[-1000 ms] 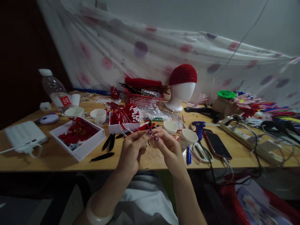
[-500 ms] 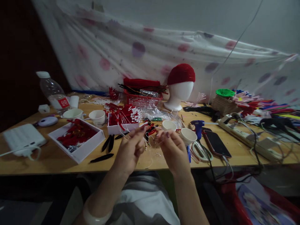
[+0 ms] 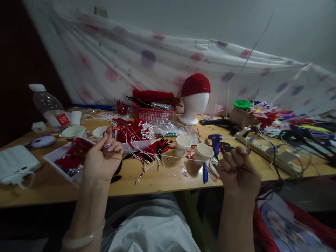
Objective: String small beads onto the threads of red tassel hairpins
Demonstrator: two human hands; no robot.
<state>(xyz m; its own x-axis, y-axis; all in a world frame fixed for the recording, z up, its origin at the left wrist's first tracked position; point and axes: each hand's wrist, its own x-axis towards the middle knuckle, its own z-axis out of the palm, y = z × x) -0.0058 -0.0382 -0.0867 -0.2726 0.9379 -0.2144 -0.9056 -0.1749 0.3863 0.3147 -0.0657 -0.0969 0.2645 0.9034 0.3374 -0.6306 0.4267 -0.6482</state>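
My left hand (image 3: 102, 159) is raised over the left part of the desk, fingers curled in and thumb up. On the right, my right hand (image 3: 239, 171) is closed in a fist before the phone. A thin white thread (image 3: 181, 158) runs taut between the two hands, an end pinched in each. Below it, bead strings (image 3: 141, 171) in red and white hang from a red and black piece (image 3: 154, 148) on the desk. Two pale paper cups (image 3: 183, 145) stand behind the thread. A blue marker (image 3: 205, 172) lies near my right hand.
A white foam head (image 3: 195, 105) with a red cap stands behind, beside a red basket (image 3: 154, 113). Left are a plastic bottle (image 3: 49, 108), an open box (image 3: 52, 162) and a white adapter (image 3: 18, 162). A blue glue gun (image 3: 215, 143) and power strip (image 3: 267, 154) lie right.
My hands have moved from close together at the middle to wide apart, drawing the thread out between them. The view has shifted slightly.
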